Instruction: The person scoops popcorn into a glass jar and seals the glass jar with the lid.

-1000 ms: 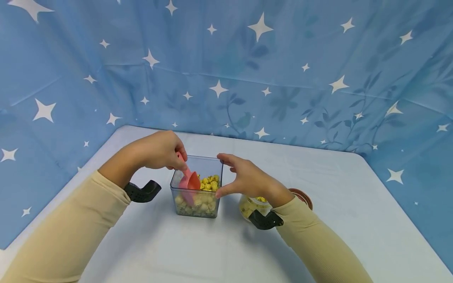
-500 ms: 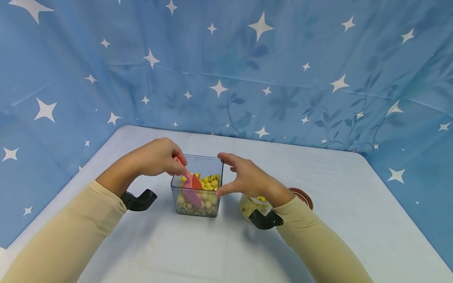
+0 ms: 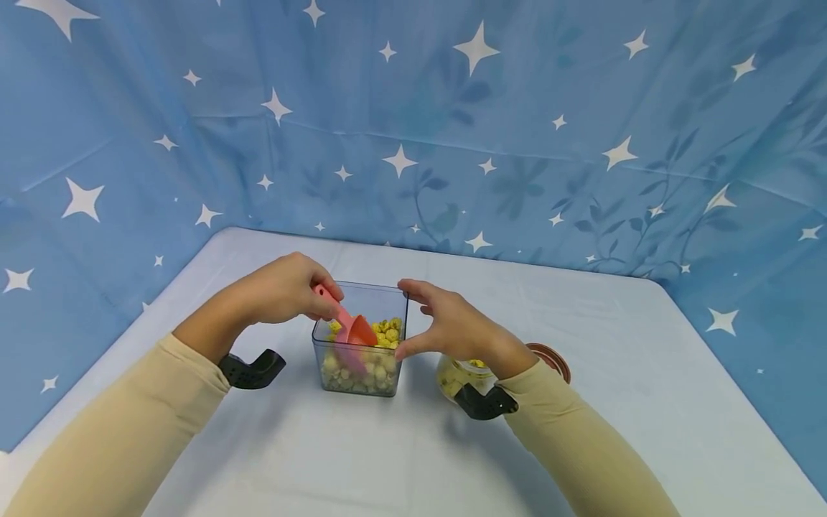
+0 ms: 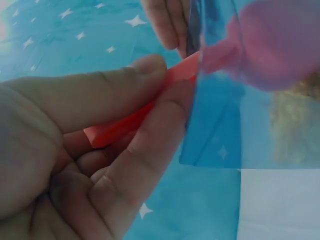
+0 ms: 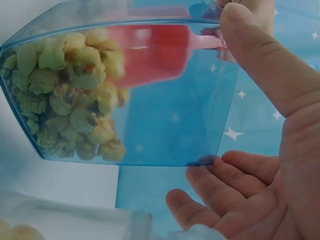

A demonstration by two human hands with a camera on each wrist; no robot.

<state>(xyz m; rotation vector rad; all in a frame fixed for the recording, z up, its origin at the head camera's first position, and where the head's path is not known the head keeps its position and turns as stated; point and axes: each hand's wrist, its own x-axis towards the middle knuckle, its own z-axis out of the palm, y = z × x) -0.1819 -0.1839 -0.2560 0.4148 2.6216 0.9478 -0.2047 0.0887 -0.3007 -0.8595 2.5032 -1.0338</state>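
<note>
A clear square container stands upright on the table, partly filled with yellow popcorn. My left hand pinches the handle of a pink scoop between thumb and fingers. The scoop's bowl is inside the container, against the popcorn, as the right wrist view also shows. From the right side my right hand holds the container, its thumb at the near corner and its fingertips at the far corner. In the left wrist view, the scoop's handle slants out past the container's rim.
A clear jar with popcorn in it stands right of the container, partly behind my right wrist. Beyond it lies a brown-red round lid, partly hidden by my forearm. A white cloth covers the table, and a blue starry curtain hangs behind.
My left hand has lowered with the scoop, moving its bowl to the right within the container. The bowl then tilted to show its red inside. My right hand has stayed in place.
</note>
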